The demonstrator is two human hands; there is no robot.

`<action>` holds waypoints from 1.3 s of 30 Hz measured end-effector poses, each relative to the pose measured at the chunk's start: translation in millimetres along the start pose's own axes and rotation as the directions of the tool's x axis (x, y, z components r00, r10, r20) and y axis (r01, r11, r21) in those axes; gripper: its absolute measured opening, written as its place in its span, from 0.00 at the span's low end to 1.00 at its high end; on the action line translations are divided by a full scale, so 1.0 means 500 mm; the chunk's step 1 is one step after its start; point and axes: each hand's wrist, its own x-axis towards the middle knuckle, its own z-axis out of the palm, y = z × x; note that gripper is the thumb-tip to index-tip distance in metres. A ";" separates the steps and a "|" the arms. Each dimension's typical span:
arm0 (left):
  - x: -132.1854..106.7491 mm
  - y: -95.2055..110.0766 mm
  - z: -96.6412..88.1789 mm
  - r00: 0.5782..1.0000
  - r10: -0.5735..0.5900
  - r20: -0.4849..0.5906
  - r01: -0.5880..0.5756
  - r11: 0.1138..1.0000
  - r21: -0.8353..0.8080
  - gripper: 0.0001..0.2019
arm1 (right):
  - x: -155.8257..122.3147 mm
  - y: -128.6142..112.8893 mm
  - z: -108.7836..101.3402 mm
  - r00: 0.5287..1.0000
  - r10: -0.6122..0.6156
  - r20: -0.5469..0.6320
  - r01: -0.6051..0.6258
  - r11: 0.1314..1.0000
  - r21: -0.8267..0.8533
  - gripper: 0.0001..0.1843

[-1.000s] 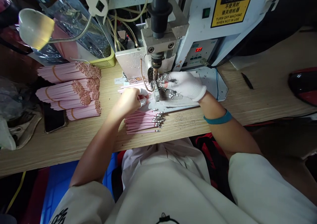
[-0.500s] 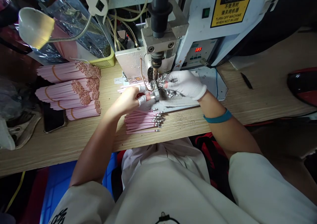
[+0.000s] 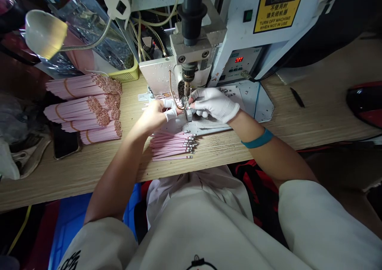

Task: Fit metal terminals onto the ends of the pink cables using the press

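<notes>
My left hand (image 3: 157, 115), bare with white finger cots, pinches a thin pink strip just left of the machine's pressing tip (image 3: 187, 87). From the right, my right hand (image 3: 215, 104) in a white glove reaches in, its fingers closed on a small metal piece under the tip. Both hands meet at the small metal block (image 3: 189, 114) on the machine's plate. In front of my left hand a loose pile of pink strips with metal ends (image 3: 173, 145) lies on the wooden bench (image 3: 98, 162).
Banded bundles of pink strips (image 3: 85, 107) are stacked at the left, with a dark phone (image 3: 65, 142) in front of them. A gooseneck lamp (image 3: 44, 33) hangs over the back left. The machine body bears a yellow caution label (image 3: 277, 9) and a red readout (image 3: 238, 59).
My right hand slid left from the scattered metal pieces to the block under the tip. My left hand rose from the pile and brought a strip up to the tip.
</notes>
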 end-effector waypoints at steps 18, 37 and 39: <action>0.011 0.021 0.010 0.998 -0.041 -0.040 0.043 0.996 0.073 0.12 | 0.003 0.006 0.001 1.000 -0.011 -0.004 0.011 1.000 0.014 0.08; 0.012 0.026 0.007 0.997 -0.061 -0.056 0.069 0.988 0.139 0.09 | 0.002 0.005 0.011 1.000 -0.006 -0.014 0.007 1.000 0.025 0.09; 0.012 0.026 0.007 0.997 -0.056 -0.061 0.063 0.991 0.120 0.10 | -0.004 -0.006 0.009 1.000 -0.004 -0.012 0.004 1.000 -0.024 0.08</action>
